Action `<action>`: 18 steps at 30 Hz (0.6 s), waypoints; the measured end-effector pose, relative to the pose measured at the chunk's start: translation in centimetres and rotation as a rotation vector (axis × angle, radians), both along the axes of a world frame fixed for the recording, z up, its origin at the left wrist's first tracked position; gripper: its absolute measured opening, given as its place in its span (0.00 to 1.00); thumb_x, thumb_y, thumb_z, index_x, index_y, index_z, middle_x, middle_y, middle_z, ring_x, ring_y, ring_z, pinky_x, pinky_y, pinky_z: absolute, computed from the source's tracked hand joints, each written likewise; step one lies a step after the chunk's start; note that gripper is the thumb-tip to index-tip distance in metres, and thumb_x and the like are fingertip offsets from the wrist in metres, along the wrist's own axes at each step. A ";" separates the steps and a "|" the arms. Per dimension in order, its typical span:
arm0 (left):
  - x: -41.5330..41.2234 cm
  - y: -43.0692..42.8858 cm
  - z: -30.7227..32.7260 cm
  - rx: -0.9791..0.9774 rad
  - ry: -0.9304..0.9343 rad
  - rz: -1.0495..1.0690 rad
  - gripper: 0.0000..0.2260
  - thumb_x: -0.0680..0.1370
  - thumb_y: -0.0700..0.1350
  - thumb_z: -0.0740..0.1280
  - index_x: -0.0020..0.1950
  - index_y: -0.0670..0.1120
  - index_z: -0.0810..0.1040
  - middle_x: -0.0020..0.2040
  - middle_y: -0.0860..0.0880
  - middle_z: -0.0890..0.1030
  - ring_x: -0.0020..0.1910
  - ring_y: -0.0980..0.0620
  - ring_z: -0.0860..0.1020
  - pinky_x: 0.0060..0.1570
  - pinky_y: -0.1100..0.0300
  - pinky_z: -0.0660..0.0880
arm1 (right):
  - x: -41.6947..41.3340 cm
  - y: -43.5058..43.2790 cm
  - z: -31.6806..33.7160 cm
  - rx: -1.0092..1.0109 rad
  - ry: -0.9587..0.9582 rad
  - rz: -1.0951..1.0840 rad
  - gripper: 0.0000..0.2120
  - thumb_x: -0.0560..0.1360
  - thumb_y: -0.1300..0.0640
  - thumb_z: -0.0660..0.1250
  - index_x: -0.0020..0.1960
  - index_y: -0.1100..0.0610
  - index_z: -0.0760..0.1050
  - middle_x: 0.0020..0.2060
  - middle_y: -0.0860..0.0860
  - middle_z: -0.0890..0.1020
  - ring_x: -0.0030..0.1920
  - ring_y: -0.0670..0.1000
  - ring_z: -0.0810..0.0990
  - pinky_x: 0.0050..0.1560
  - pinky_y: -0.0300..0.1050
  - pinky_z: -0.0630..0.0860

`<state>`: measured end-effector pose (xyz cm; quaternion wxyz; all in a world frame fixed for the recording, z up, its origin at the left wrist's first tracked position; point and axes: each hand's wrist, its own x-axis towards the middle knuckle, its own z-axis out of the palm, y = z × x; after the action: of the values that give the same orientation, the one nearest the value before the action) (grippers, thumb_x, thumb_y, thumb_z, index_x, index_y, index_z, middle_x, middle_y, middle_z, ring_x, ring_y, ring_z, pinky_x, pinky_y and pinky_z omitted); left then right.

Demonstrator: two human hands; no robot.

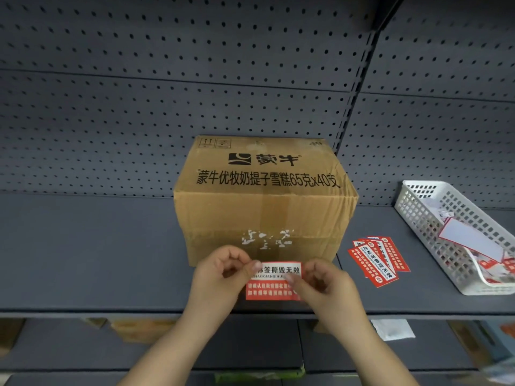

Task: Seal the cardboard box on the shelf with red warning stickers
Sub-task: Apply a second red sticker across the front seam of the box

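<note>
Two bare hands meet just in front of the cardboard box, which stands closed on the grey shelf. The left hand pinches the red sticker by its left edge, fingers curled; the right hand nips its right side likewise. Right of the box lies a fan of more stickers; further right, a white basket holds peeled backing papers.
</note>
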<state>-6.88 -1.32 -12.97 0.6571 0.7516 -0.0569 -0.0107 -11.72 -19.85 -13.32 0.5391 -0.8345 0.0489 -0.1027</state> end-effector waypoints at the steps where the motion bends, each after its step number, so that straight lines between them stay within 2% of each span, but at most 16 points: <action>1: 0.2 0.0 0.0 -0.010 -0.021 0.003 0.07 0.69 0.42 0.75 0.37 0.44 0.78 0.31 0.49 0.82 0.31 0.54 0.79 0.32 0.62 0.75 | 0.2 0.0 0.0 0.016 0.002 -0.009 0.18 0.65 0.44 0.71 0.36 0.60 0.76 0.31 0.56 0.82 0.30 0.52 0.80 0.32 0.50 0.78; 6: 0.8 -0.1 0.1 -0.012 -0.149 0.048 0.08 0.69 0.40 0.75 0.40 0.47 0.77 0.34 0.46 0.82 0.33 0.52 0.80 0.33 0.59 0.76 | 0.9 0.5 0.3 0.052 -0.065 -0.017 0.15 0.68 0.45 0.68 0.36 0.57 0.78 0.32 0.51 0.82 0.29 0.45 0.76 0.31 0.45 0.75; 9: 1.5 -0.5 0.4 0.042 -0.256 0.090 0.07 0.71 0.41 0.74 0.40 0.50 0.77 0.37 0.51 0.82 0.35 0.57 0.79 0.36 0.61 0.76 | 1.9 0.5 0.0 0.036 -0.129 -0.047 0.14 0.70 0.45 0.66 0.38 0.55 0.80 0.28 0.43 0.81 0.29 0.41 0.75 0.30 0.34 0.72; 11: 1.9 -0.8 0.4 0.088 -0.328 0.123 0.06 0.72 0.42 0.73 0.41 0.51 0.77 0.37 0.54 0.81 0.38 0.57 0.80 0.38 0.60 0.77 | 2.7 0.5 -0.3 0.007 -0.173 -0.089 0.16 0.71 0.43 0.64 0.40 0.55 0.81 0.28 0.43 0.81 0.31 0.41 0.77 0.31 0.30 0.70; 16: 2.1 -1.2 0.2 0.175 -0.379 0.185 0.09 0.73 0.47 0.72 0.45 0.54 0.72 0.41 0.57 0.81 0.44 0.60 0.80 0.40 0.60 0.79 | 3.8 0.5 -1.1 -0.061 -0.226 -0.144 0.14 0.72 0.43 0.63 0.43 0.53 0.80 0.37 0.42 0.82 0.41 0.40 0.81 0.36 0.28 0.74; 18: 2.0 -1.3 0.0 0.222 -0.408 0.205 0.10 0.73 0.49 0.71 0.47 0.54 0.69 0.41 0.57 0.80 0.43 0.59 0.80 0.38 0.61 0.79 | 3.9 0.6 -1.0 -0.135 -0.257 -0.160 0.14 0.73 0.43 0.63 0.44 0.52 0.80 0.38 0.43 0.83 0.40 0.42 0.82 0.35 0.34 0.77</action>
<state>-4.85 -2.64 -12.96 0.5432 0.8075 -0.1103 0.2019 -7.83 -19.26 -14.37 0.4738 -0.8422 0.0386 -0.2542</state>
